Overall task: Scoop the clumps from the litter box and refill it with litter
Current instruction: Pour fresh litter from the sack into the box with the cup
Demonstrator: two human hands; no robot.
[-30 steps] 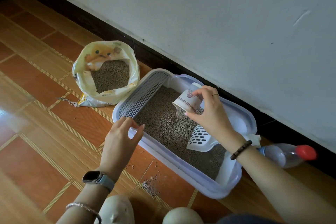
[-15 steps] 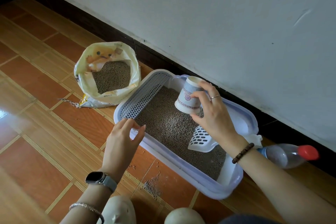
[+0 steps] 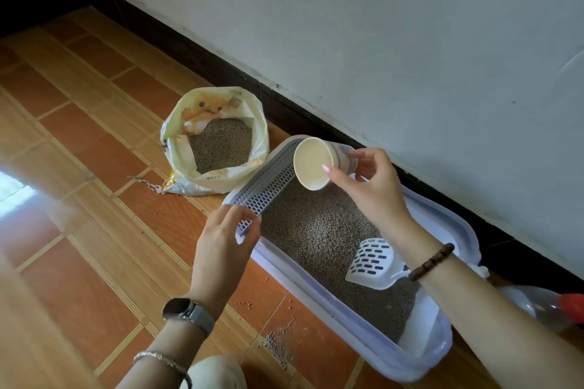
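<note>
Now tipped empty, paper cup [image 3: 313,163] pinched in right hand [image 3: 373,189] over litter box [image 3: 344,319]; left hand [image 3: 226,243] loose, ungripping, at rim. Refilling; next, dip into bag [image 3: 215,142] beside box.

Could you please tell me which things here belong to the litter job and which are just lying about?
Job: litter box, litter bag, paper cup in the right hand, scoop, left hand.

Lying about: bottle, spilled litter.
</note>
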